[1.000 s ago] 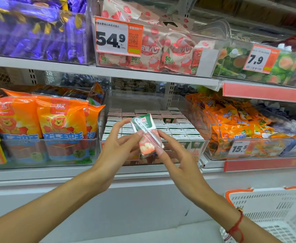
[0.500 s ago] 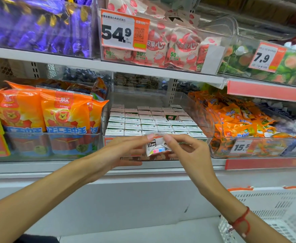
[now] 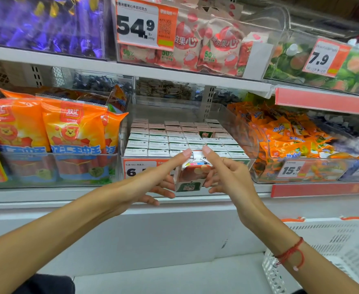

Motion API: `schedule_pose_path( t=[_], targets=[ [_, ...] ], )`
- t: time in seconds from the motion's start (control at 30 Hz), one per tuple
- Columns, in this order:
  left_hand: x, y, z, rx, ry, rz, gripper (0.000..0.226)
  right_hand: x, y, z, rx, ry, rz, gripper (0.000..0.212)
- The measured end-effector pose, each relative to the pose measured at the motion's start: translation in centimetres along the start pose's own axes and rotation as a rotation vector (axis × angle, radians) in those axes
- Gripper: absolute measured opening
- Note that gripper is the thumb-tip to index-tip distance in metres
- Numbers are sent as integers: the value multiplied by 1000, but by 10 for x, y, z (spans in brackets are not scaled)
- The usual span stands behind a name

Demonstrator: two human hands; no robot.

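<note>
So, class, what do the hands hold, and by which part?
A small juice carton, held between left hand and right hand by its two sides, index fingertips on its upper end.

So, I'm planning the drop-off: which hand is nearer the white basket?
Right. The right hand is above-left of the basket; the left hand sits farther left, across the juice carton.
</note>
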State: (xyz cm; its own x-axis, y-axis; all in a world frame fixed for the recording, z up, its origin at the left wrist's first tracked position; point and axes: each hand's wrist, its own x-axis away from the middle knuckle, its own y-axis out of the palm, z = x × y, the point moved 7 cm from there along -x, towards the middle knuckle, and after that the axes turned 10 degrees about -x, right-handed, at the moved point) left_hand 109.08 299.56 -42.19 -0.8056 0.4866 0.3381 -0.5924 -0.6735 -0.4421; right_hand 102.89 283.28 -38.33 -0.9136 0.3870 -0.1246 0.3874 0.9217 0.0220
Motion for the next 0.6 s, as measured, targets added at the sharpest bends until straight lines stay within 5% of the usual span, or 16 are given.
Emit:
schedule_pose_path(
  t=[0.23, 0.33, 0.5, 0.6],
  targets=[
    [7, -7, 13, 78, 83, 76, 76, 6, 8, -12, 20, -163, -187, 36],
    [9, -18, 24, 87, 125, 200, 53, 16, 17, -22, 133, -362, -330, 54],
    [16, -17, 26, -44, 147, 312, 90, 21, 17, -36, 398, -670, -236, 55],
    [19, -16, 26, 30, 165, 277, 93, 21, 18, -37, 364, -664, -192, 39]
  ],
)
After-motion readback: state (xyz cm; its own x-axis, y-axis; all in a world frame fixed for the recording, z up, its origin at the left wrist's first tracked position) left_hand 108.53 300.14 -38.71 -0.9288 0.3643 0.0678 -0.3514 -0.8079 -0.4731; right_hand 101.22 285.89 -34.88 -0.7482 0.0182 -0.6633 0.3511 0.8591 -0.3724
